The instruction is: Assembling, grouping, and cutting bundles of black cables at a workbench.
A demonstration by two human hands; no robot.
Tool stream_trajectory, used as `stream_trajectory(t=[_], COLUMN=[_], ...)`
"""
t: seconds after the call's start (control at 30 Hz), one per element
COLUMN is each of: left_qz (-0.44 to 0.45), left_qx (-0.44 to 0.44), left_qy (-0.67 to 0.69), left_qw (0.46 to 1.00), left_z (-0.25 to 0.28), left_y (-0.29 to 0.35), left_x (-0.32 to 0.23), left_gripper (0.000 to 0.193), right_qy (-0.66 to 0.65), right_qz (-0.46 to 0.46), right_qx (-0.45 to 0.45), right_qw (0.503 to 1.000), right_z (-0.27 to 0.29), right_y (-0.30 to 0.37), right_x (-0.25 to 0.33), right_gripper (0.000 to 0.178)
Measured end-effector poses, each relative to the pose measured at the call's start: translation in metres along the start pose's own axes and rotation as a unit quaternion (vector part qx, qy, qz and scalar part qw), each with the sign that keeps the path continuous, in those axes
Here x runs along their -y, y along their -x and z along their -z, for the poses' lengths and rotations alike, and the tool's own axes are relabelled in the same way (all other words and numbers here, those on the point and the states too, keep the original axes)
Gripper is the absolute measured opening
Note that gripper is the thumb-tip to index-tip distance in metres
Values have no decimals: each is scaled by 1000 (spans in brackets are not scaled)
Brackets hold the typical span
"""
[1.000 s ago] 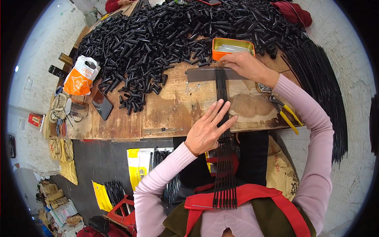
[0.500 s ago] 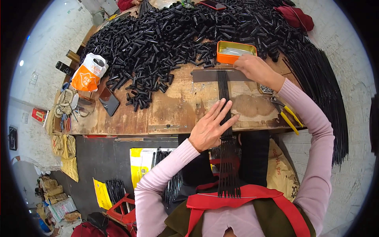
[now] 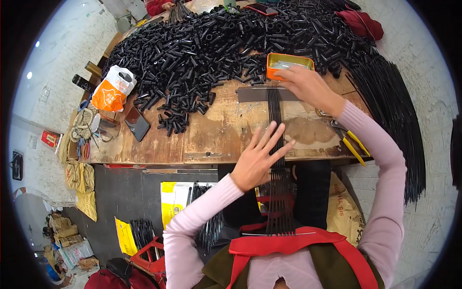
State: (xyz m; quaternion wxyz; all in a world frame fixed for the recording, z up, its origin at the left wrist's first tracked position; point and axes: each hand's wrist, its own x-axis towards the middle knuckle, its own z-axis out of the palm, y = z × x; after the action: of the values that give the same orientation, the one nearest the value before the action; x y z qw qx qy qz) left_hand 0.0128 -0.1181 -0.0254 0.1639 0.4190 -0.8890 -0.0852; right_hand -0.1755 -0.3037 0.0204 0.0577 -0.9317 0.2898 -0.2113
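A row of thin black rods [image 3: 275,108] runs from the table edge towards my lap, its slotted lower ends lined up on a thin metal wire by a red strap. My left hand [image 3: 256,164] lies over the rods at the table's near edge, fingers spread. Under their far ends sits a flat dark bar [image 3: 252,94], a thin wire along its upper edge. My right hand [image 3: 310,88] hovers over the bar in front of an orange tin [image 3: 271,72]. Its fingers are bent together; whatever they pinch is too small to tell. Thin pale wires [image 3: 288,64] lie in the tin.
A big heap of black tubular pieces [image 3: 192,53] covers the far table. Yellow-handled pliers [image 3: 353,147] lie at the right, near long black rods [image 3: 385,101]. To the left are a phone [image 3: 137,124] and an orange-white bag [image 3: 111,91]. A red stool [image 3: 151,260] stands below.
My right hand has moved left along the front of the tin, its fingertips now by the tin's left side. My left hand stays on the rods, fingers spread slightly wider.
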Motion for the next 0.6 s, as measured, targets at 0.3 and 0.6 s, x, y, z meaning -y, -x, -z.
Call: stream_trajectory(t=[0.3, 0.6], left_qz=[-87, 65], left_qx=[-69, -44], left_qy=[144, 440], left_qw=[983, 894], left_z=[-24, 11], left_y=[-75, -73], left_x=[98, 39], left_gripper=[32, 72], right_qy=[-507, -500], right_qz=[16, 5], right_qx=[187, 60], right_qw=[841, 864], right_z=[-14, 143], right_y=[112, 16], right_x=[125, 122], right_gripper=[47, 26])
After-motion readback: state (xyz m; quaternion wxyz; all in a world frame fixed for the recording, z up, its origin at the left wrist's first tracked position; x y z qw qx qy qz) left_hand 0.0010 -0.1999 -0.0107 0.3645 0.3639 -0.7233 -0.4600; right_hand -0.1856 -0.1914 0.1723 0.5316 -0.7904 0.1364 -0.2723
